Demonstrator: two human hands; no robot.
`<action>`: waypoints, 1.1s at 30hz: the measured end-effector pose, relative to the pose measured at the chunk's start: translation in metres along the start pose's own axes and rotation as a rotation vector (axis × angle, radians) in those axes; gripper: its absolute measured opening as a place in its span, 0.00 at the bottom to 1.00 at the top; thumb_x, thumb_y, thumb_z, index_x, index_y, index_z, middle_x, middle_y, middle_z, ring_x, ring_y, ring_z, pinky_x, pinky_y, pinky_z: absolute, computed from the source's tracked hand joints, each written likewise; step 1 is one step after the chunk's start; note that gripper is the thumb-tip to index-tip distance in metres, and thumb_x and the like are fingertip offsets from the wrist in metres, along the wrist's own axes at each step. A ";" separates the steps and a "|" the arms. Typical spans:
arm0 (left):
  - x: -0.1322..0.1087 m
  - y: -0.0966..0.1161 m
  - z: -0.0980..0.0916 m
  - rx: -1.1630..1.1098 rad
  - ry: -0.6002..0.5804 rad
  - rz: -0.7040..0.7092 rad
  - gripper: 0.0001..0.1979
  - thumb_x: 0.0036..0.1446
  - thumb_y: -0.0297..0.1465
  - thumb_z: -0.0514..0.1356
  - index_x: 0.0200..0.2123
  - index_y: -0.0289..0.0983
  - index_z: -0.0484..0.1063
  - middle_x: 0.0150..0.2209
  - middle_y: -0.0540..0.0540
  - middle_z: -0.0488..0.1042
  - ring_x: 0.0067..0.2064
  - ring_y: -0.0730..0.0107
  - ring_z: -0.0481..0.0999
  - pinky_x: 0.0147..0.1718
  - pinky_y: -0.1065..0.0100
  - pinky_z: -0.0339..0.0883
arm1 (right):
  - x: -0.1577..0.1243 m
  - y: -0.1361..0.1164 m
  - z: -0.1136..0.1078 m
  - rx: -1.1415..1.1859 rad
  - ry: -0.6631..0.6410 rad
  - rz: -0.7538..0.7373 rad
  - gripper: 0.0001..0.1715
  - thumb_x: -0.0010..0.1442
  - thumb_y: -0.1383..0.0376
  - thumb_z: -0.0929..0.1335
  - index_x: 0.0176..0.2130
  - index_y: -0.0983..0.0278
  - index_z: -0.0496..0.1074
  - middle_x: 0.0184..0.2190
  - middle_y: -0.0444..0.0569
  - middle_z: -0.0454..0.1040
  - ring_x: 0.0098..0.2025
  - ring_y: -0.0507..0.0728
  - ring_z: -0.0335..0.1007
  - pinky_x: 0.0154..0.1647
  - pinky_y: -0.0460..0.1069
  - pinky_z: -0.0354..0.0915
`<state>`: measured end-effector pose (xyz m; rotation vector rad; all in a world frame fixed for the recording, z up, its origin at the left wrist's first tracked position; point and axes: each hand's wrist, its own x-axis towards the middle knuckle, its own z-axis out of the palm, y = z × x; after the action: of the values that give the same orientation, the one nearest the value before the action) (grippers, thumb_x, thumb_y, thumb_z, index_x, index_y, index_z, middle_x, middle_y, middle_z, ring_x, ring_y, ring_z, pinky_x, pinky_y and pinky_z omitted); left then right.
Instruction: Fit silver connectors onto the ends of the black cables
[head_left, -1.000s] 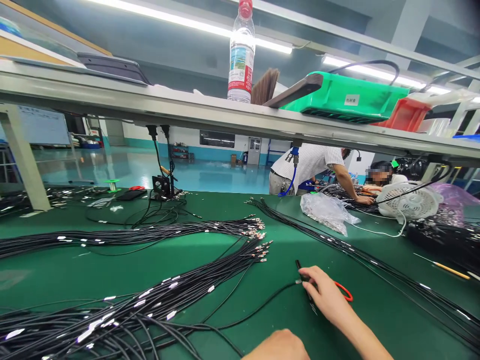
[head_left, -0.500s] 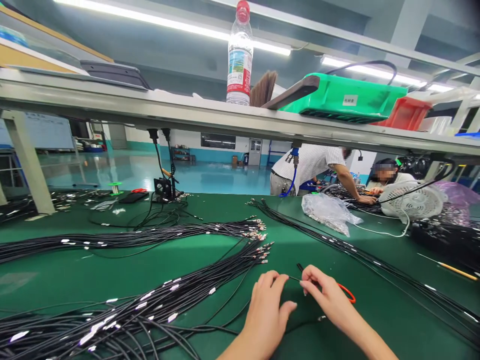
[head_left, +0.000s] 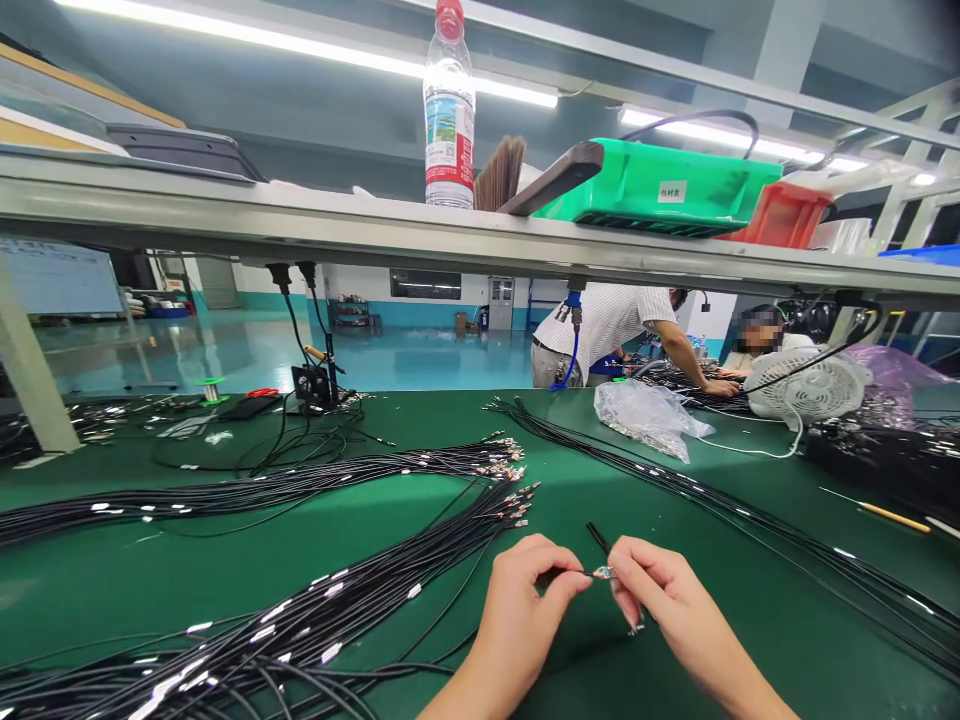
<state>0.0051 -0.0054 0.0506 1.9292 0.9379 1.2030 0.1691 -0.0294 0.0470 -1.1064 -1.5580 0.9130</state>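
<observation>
My left hand (head_left: 525, 605) is closed, its thumb and forefinger pinching a thin black cable (head_left: 589, 574). At that cable's end, a small metal connector (head_left: 603, 573) with copper-coloured bits sticks out between my two hands. The closed fingertips of my right hand (head_left: 660, 590) meet the connector's far side. Below these fingers shows another small metal end (head_left: 636, 630); whether the hand touches it I cannot tell. A black rod-like piece (head_left: 598, 537) projects from behind my right hand, mostly hidden.
Bundled black cables (head_left: 360, 590) with white tags cover the left, more cables (head_left: 675, 482) run along the right. Farther off are a plastic bag (head_left: 651, 415), a white fan (head_left: 810, 385) and a yellow-handled pick (head_left: 892, 516). A shelf (head_left: 337, 228) crosses overhead. A co-worker (head_left: 600, 325) leans beyond.
My left thumb has closed against the forefinger on the cable. The connector now shows between my hands. The red-orange loop beside my right hand is out of sight. The view has shifted slightly.
</observation>
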 end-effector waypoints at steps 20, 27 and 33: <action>-0.005 0.009 0.002 -0.297 -0.122 -0.091 0.07 0.48 0.28 0.59 0.33 0.36 0.75 0.33 0.46 0.74 0.36 0.66 0.70 0.38 0.70 0.61 | -0.005 -0.001 0.005 -0.031 0.024 -0.053 0.24 0.60 0.52 0.60 0.19 0.62 0.58 0.14 0.40 0.59 0.21 0.52 0.55 0.26 0.46 0.54; -0.004 0.019 0.001 -0.384 -0.108 -0.224 0.07 0.47 0.30 0.59 0.25 0.33 0.75 0.27 0.45 0.73 0.32 0.67 0.68 0.34 0.69 0.61 | -0.007 -0.004 0.006 -0.071 0.027 -0.065 0.24 0.60 0.52 0.60 0.19 0.62 0.57 0.14 0.40 0.58 0.20 0.52 0.55 0.26 0.46 0.55; -0.006 0.021 0.001 -0.460 -0.123 -0.277 0.07 0.46 0.30 0.60 0.25 0.32 0.75 0.27 0.46 0.73 0.31 0.68 0.67 0.34 0.70 0.60 | -0.007 -0.003 0.006 -0.062 0.025 -0.059 0.24 0.60 0.52 0.60 0.19 0.62 0.58 0.13 0.40 0.58 0.19 0.51 0.55 0.24 0.46 0.55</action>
<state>0.0086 -0.0213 0.0655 1.4390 0.7541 1.0176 0.1632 -0.0372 0.0468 -1.1061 -1.5994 0.8134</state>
